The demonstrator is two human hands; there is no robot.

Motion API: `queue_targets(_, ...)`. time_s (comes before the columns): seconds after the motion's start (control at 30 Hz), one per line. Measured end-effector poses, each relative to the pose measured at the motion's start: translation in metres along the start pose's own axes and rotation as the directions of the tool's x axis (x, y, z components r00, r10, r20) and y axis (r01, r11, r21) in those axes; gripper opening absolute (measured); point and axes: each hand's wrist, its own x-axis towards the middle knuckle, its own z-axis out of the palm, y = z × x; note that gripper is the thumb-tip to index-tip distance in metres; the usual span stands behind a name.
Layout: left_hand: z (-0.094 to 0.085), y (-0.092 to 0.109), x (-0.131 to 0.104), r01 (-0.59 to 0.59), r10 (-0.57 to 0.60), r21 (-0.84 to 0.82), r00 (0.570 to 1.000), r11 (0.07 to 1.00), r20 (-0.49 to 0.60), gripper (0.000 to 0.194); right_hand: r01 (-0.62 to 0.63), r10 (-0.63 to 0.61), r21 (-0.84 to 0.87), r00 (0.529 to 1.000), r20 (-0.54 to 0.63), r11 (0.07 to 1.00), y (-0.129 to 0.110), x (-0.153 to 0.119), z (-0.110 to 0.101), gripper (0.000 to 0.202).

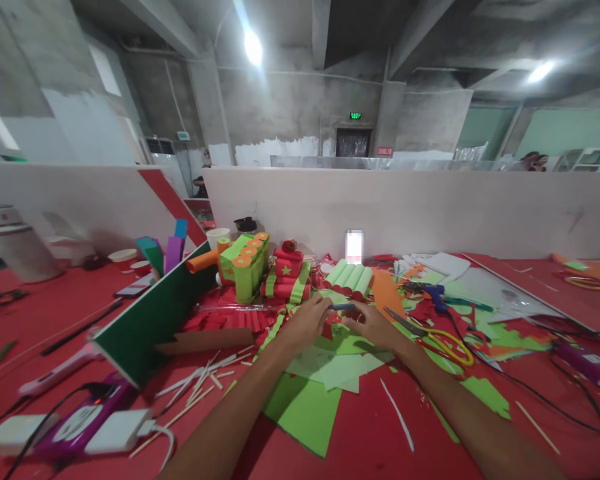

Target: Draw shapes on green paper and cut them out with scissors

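Note:
My left hand [313, 320] is closed, with its fingertips at the left end of a short dark blue-grey rod [343, 307], perhaps a pen. At the rod's other end is my right hand [373, 323], its fingers curled and the thumb close to the rod. Beneath both hands lie light green paper sheets [307, 407] and red scraps. Just beyond them rests a row of pale green paper rolls [349, 277]. Yellow-handled scissors [447, 345] lie right of my right hand. Red rolls with green strips and stars [287, 271] stand left of the green rolls.
A green board [145, 327] leans at the left, near a purple power strip [87, 417] with white plugs. Thin wooden sticks [200, 397] lie scattered. A blue glue gun [436, 297] and its cable lie at the right. A white partition [410, 207] closes off the back.

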Motion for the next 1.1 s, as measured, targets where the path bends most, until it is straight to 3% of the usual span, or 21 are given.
queue_targets(0.13,0.001,-0.010,-0.001,0.122,-0.123,0.111,0.992,0.986,-0.001,0.031,0.053,-0.039,-0.281,0.998,0.058,0.958,0.000,-0.004,-0.015,0.037)
queue_targets(0.23,0.004,-0.018,-0.003,0.263,-0.272,0.236,0.962,0.935,0.006,0.030,0.091,-0.032,-0.435,0.989,0.141,0.896,0.005,-0.007,-0.021,0.047)
queue_targets(0.37,0.008,-0.025,-0.005,0.275,-0.299,0.304,0.954,0.912,0.034,0.029,0.118,-0.006,-0.496,0.975,0.222,0.861,0.011,-0.006,-0.022,0.058)
queue_targets(0.53,0.009,-0.023,-0.007,0.214,-0.252,0.365,0.966,0.906,0.060,0.029,0.129,-0.012,-0.484,0.971,0.239,0.865,0.012,-0.005,-0.022,0.053)
queue_targets(0.7,0.008,-0.010,-0.004,0.040,-0.045,0.131,0.998,0.991,0.040,0.022,0.162,-0.069,-0.438,0.973,0.220,0.884,0.008,-0.005,-0.021,0.033)
queue_targets(0.8,0.011,-0.002,-0.004,-0.047,0.052,-0.059,0.994,0.997,0.093,0.024,0.228,-0.147,-0.382,0.962,0.231,0.896,0.002,-0.005,-0.020,0.025)
queue_targets(0.97,0.017,0.001,-0.005,-0.029,0.073,-0.194,0.972,0.981,0.225,0.016,0.348,-0.295,-0.317,0.934,0.202,0.882,-0.009,-0.004,-0.016,0.011)
queue_targets(1.1,0.016,-0.005,-0.004,0.031,0.025,-0.221,0.969,0.975,0.246,0.014,0.342,-0.361,-0.409,0.932,0.033,0.846,-0.011,0.000,-0.021,0.010)
